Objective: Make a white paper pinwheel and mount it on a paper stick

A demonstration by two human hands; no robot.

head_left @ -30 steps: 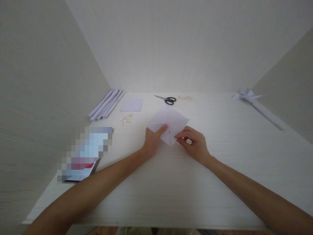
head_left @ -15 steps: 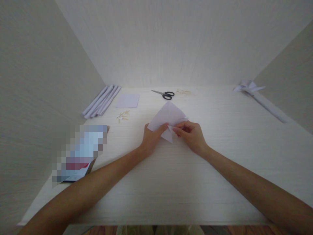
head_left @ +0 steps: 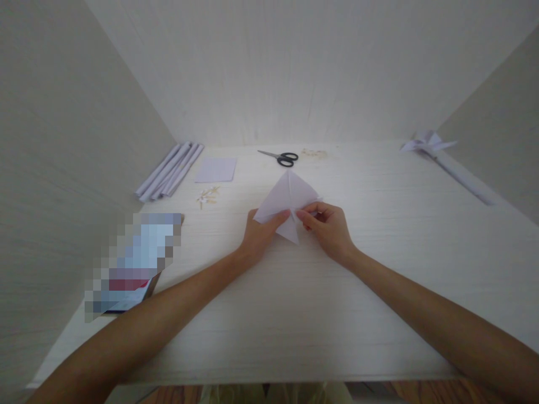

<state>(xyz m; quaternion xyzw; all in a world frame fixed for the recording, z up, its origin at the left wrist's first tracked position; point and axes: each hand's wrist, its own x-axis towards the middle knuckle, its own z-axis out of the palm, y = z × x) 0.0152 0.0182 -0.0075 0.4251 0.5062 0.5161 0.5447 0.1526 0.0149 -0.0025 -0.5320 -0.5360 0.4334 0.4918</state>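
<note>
Between my hands is a sheet of white paper [head_left: 285, 195], with a crease down its middle and one corner pointing away from me. My left hand [head_left: 263, 229] grips its left side, thumb lying on top near the centre and the other fingers hidden beneath. On the right side, my right hand [head_left: 326, 224] pinches a flap of the paper between thumb and fingers, close to the left thumb. The sheet's near corner hangs down between the two hands. Scissors [head_left: 283, 159] with black handles lie just beyond the paper.
Rolled paper tubes [head_left: 170, 171] lie at the back left, beside a stack of square paper [head_left: 216, 169]. Small pale sticks [head_left: 207, 196] are scattered nearby, with another pile [head_left: 314, 153] by the scissors. A blurred-out tablet-like device [head_left: 138, 264] sits left. A paper pinwheel [head_left: 429, 145] on a tube lies right.
The right thumb has pressed the lifted flap inward toward the centre crease, so it lies flatter. The left hand keeps its grip. The whole view has shifted slightly.
</note>
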